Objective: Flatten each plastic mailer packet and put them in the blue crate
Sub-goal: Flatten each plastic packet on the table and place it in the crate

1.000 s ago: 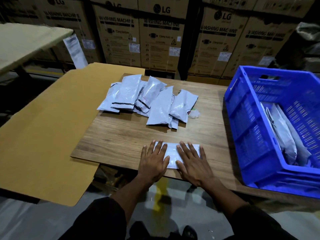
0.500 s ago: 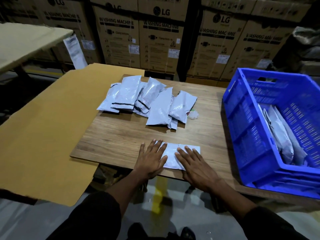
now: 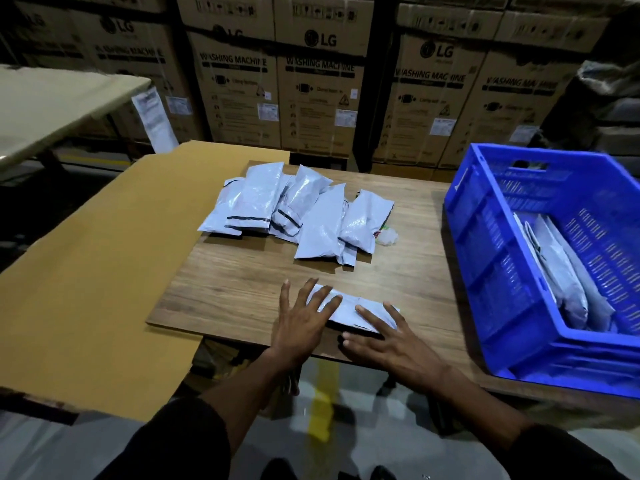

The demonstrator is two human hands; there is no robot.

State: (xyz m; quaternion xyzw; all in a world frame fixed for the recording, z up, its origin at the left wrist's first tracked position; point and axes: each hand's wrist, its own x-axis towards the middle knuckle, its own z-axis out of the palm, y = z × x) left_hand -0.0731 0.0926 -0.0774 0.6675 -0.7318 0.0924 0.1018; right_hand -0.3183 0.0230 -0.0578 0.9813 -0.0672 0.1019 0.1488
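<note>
stacked lg boxes behind the bench (image 3: pixel 242 289). both hands press one mailer packet (image 3: pixel 349 308) at its near edge, left hand (image 3: pixel 304 323) and right hand (image 3: pixel 391 341) with fingers flat, not gripping. blue crate (image 3: pixel 485 271) at the right holds a few already; a pile of packets (image 3: pixel 294 209) further back looks left to do.

- The scene is dim, and the corners fall into near black.
- Light comes from above and in front; the wooden surface (image 3: pixel 242 282) is the brightest lit area.
- The pile of mailers (image 3: pixel 294 209) shows soft sheen on its plastic and throws short shadows toward the viewer.
- The blue crate (image 3: pixel 485 237) looks strongly saturated, almost glowing.
- Wide-angle distortion bends the stacked cartons (image 3: pixel 311 81) outward at the edges.
- Print on the cartons is slightly soft; the edges blur.
</note>
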